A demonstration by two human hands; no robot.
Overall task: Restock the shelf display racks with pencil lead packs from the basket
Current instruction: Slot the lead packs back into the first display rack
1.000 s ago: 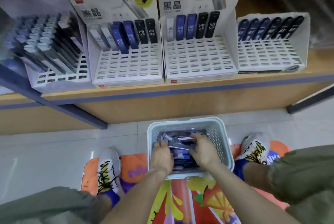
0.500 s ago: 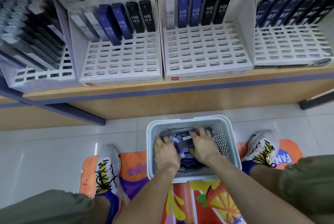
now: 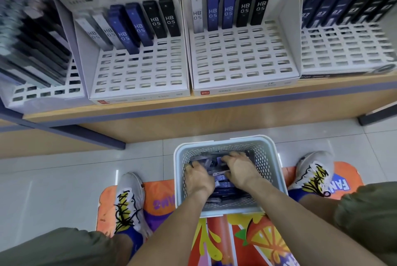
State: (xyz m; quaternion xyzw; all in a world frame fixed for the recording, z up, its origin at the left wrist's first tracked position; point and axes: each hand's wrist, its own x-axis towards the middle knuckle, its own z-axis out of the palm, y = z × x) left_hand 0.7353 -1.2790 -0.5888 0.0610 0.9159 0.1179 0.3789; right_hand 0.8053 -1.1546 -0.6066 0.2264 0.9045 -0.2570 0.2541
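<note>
The pencil lead packs (image 3: 223, 182) lie heaped in the basket (image 3: 271, 158) on the floor below the shelf edge. My left hand (image 3: 198, 176) and right hand (image 3: 240, 168) rest on them; I cannot tell what the fingers hold. I should gather one colour, aligned, for the display racks (image 3: 242, 57).

Bright overhead light, floor (image 3: 53, 179) glare, edges blurred w/ fisheye.

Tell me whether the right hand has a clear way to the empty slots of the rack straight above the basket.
Probably yes: the right hand is in the basket, and nothing stands between it and the rack, whose front rows are open.
</note>
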